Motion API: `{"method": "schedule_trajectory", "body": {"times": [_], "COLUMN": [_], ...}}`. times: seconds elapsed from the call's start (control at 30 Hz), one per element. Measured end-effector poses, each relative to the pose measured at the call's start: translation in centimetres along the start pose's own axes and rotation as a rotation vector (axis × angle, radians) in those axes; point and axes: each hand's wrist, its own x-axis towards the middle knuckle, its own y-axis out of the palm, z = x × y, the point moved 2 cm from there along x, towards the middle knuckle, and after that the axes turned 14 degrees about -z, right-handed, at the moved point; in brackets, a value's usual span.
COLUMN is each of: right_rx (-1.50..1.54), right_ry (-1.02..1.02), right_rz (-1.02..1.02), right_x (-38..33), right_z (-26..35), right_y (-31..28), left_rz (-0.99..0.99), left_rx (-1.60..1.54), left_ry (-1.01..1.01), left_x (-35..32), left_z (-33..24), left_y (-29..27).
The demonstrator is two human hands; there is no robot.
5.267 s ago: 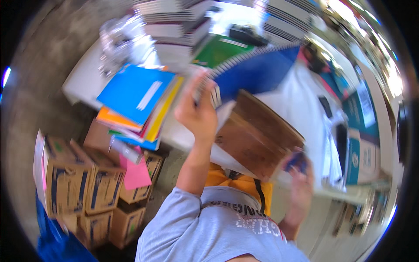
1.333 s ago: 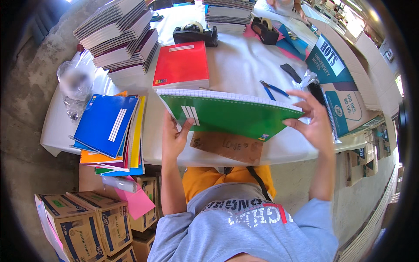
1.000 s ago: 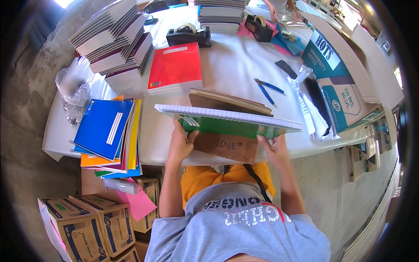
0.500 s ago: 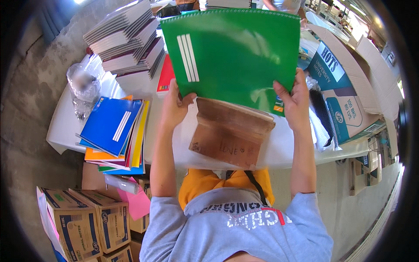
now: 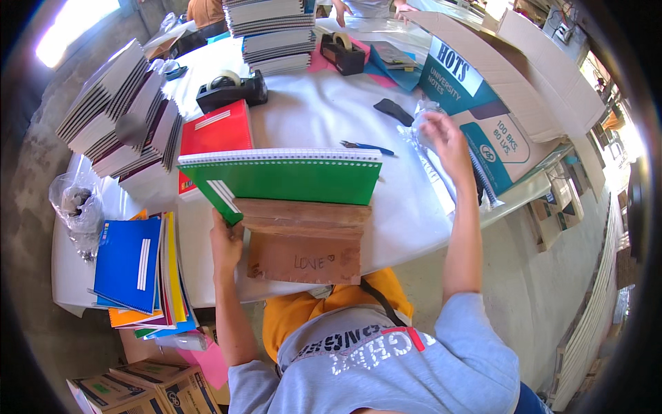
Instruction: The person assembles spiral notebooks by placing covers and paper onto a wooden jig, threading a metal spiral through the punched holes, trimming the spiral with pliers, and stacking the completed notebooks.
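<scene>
A green-covered notebook (image 5: 296, 183) rests on a brown wooden stand (image 5: 310, 257), its punched edge and white page edges along the top. My left hand (image 5: 226, 245) is closed on its lower left corner, with the fingers partly behind the cover. Out to the right, my right hand (image 5: 447, 141) is off the notebook, fingers bent and apart, over a clear plastic wrap and white strips (image 5: 429, 162). Black spiral coils (image 5: 480, 172) lie just beyond that forearm, against the cardboard box. I see nothing held in the right hand.
Blue-handled pliers (image 5: 369, 147) lie beyond the stand, with a red notebook (image 5: 217, 131) and tape dispenser (image 5: 232, 90) to their left. Notebook stacks (image 5: 114, 114) rise at far left, above coloured notebooks (image 5: 127, 265). An open cardboard box (image 5: 510, 131) stands right. Another person's hand (image 5: 340, 12) shows at the back.
The green notebook has come down from in front of me onto the wooden stand. My right hand has let go of it and moved right. The view has shifted, showing more of the table.
</scene>
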Motion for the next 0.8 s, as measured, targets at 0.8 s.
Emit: {"method": "schedule_trajectory", "body": {"times": [0.8], "right_rx": [-0.004], "right_ry": [-0.454], "right_rz": [0.333], "right_x": [-3.3], "right_z": [13.3], "right_y": [-3.5], "left_rz": [-0.406], "left_rx": [0.185], "left_ry": [0.789], "left_x": [-1.5], "left_z": [-20.8], "left_y": [8.3]}}
